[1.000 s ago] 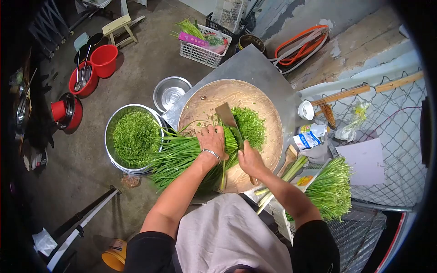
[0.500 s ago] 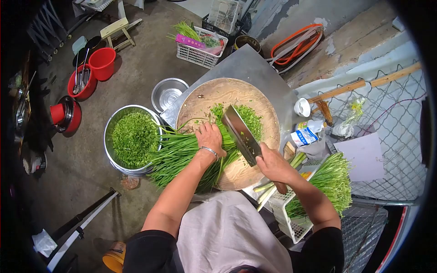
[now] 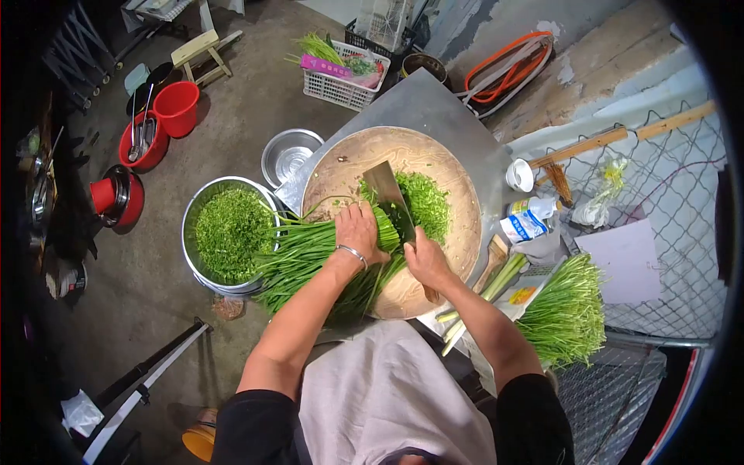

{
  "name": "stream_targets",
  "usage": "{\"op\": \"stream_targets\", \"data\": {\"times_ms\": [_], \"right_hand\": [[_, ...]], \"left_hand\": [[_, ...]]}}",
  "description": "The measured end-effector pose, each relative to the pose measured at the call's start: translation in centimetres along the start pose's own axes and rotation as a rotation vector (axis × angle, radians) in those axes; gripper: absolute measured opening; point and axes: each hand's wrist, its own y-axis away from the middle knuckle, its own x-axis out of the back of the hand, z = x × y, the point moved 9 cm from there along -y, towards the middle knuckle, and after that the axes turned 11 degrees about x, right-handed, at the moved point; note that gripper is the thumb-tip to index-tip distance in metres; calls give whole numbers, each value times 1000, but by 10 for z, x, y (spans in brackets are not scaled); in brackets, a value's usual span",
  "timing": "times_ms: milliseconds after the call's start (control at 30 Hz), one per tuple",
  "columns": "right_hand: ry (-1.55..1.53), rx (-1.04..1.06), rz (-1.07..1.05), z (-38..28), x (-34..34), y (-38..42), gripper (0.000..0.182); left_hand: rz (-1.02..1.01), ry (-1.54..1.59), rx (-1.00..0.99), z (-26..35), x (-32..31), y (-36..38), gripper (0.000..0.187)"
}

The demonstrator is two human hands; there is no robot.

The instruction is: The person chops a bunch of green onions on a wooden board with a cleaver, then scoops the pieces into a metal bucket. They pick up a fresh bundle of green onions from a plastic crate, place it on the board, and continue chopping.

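A thick bunch of green chives (image 3: pixel 301 252) lies across the round wooden chopping board (image 3: pixel 442 155), its long leaves hanging over the near left edge. My left hand (image 3: pixel 358 232), with a metal bangle at the wrist, is closed over the bunch and presses it down. Gripped by its handle in my right hand (image 3: pixel 428 262) is a broad cleaver (image 3: pixel 387 192). The blade stands at the cut end of the bunch, close to my left fingers. Chopped chives (image 3: pixel 425 203) are heaped just right of the blade.
Left of the board, a steel pot (image 3: pixel 190 246) holds chopped greens, with a steel basin (image 3: pixel 271 159) behind it. More bunched greens (image 3: pixel 564 310), stalks (image 3: pixel 500 279), a wooden brush (image 3: pixel 490 260), a labelled bottle (image 3: pixel 535 208) and a white cup (image 3: pixel 519 176) are at right.
My right hand has moved left and up with the cleaver, whose blade is now more upright and against the bunch. My left hand stays on the chives. The view has shifted slightly.
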Motion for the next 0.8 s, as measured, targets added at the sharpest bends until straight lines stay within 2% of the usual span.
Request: {"op": "stream_targets", "data": {"times_ms": [67,100,167,267,467,567,667,800], "right_hand": [[-45,-3,-23,-3,16,-7,35],[-60,-28,-46,-12,32,-6,34],[-29,-35,-82,-43,74,5,31],[91,117,-96,-80,111,29,29],[134,27,-360,-69,78,40,29],[75,59,-350,-69,71,24,29],[29,22,-323,-46,23,-4,30],[46,26,-165,-30,-2,-8,30]], "left_hand": [[189,18,-74,-3,16,10,127],[83,-41,-27,-7,18,11,137],[27,-84,11,-10,12,12,133],[-33,-117,41,-8,7,9,124],[-56,-123,86,-9,-1,7,110],[-58,-108,106,-9,-1,4,108],[-88,-102,110,-9,0,2,107],[-37,-69,94,-12,4,2,103]]}}
